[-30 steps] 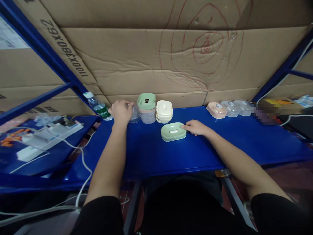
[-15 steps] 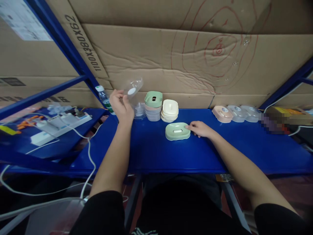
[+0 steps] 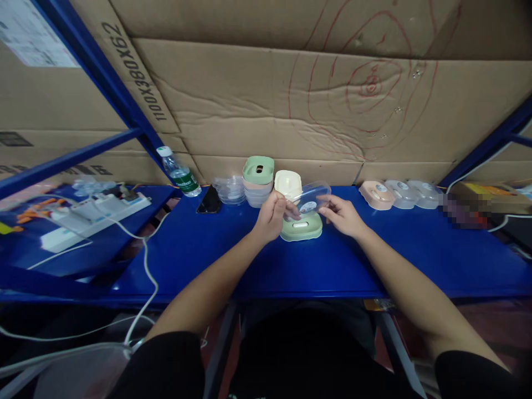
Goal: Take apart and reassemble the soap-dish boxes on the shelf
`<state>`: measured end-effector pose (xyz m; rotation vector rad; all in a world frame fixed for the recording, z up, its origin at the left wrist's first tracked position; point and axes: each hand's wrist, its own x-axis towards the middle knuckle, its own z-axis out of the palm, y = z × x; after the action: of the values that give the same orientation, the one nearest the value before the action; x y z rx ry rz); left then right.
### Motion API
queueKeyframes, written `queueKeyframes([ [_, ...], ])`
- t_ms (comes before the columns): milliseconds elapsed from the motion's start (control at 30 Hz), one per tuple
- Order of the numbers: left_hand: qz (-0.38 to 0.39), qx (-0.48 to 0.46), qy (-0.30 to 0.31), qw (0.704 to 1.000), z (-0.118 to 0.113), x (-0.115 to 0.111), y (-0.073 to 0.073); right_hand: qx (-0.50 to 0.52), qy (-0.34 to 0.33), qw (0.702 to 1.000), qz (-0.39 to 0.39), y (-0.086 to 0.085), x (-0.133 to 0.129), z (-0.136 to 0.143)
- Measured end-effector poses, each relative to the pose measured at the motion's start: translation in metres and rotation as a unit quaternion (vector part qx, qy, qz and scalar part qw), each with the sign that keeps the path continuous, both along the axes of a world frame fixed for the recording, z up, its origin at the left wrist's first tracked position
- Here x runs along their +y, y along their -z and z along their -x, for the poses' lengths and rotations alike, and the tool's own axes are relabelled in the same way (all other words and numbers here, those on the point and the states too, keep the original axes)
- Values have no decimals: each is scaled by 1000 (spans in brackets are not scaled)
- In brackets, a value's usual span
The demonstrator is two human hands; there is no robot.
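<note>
Between my hands is a clear plastic lid [image 3: 316, 194] with a round pale sticker, tilted above a light green soap box [image 3: 301, 230] on the blue table. My left hand [image 3: 272, 215] pinches the lid's left end, and my right hand [image 3: 339, 214] grips its right end. The lid hides the far part of the green box. Just behind stand the cream trays [image 3: 287, 180], stacked. Left of these is a stack of boxes with a green one [image 3: 258, 169] on top, and beside it several clear lids [image 3: 229, 191] are nested.
A water bottle [image 3: 180, 174] and a dark phone-like object [image 3: 209, 200] lie to the left. At the back right sit a pink lidded box [image 3: 377, 195] and two clear-topped ones [image 3: 401, 194]. A white power strip [image 3: 95, 221] with cables is at far left.
My left hand has brought the clear lid from the back left to above the green box. My right hand has moved from the box's edge up to the lid.
</note>
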<state>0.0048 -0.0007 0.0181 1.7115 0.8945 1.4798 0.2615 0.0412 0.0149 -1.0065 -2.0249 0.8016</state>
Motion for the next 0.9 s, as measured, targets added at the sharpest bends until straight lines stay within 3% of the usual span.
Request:
queueKeyframes([
  [100,47,-32,-1,998,-1,5,-2,32,-2,999,34,1,0,1],
  [267,33,-46,-76,995,4,12,4,68,-42,991,107,1,-1,7],
  [400,16,103,-80,991,16,15,6,63,-33,987,142,2,1,7],
  [567,65,344,-29,936,32,15,-4,-1,-32,983,180,6,8,1],
  [667,65,398,2,915,34,12,-10,-40,-43,979,194,8,10,-1],
  [900,56,427,2,902,32,7,-18,-68,-82,971,213,11,11,-4],
])
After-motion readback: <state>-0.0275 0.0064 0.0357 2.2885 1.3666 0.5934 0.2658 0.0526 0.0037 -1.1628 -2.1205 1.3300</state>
